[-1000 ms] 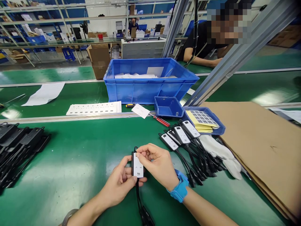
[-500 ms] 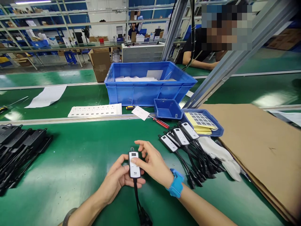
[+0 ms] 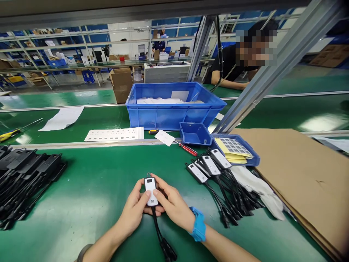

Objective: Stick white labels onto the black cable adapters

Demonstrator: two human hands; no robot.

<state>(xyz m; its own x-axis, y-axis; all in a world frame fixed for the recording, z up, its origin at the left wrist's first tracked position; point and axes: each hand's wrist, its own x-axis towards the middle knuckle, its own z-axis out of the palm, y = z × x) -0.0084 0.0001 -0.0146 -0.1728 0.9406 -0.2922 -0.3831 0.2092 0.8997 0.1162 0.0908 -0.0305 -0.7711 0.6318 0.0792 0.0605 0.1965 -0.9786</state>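
Between my hands is a small black control box with a white face (image 3: pixel 151 186), a wire loop at its top and black cables (image 3: pixel 158 227) trailing down toward me. My left hand (image 3: pixel 135 205) grips its left side, thumb on the white face. On the right side my right hand (image 3: pixel 173 202), with a blue band at the wrist, is closed around it too, its thumb on the face. Several similar white-faced control boxes (image 3: pixel 211 165) lie with their cables to the right. A pile of black boxes with cables (image 3: pixel 29 167) is at the left.
Behind the work surface stands a big blue bin (image 3: pixel 174 112) with papers inside. Near it are a small blue tray (image 3: pixel 195 134), a red screwdriver (image 3: pixel 188 149) and a tray with yellow-backed label sheets (image 3: pixel 236 149). White gloves (image 3: pixel 259 187) and cardboard (image 3: pixel 305 174) lie right. Another person (image 3: pixel 229 65) leans beyond the slanted post.
My right hand has closed onto the right side of the control box, where its fingers were raised before. The view has tilted upward slightly, and the control box sits a little further left.
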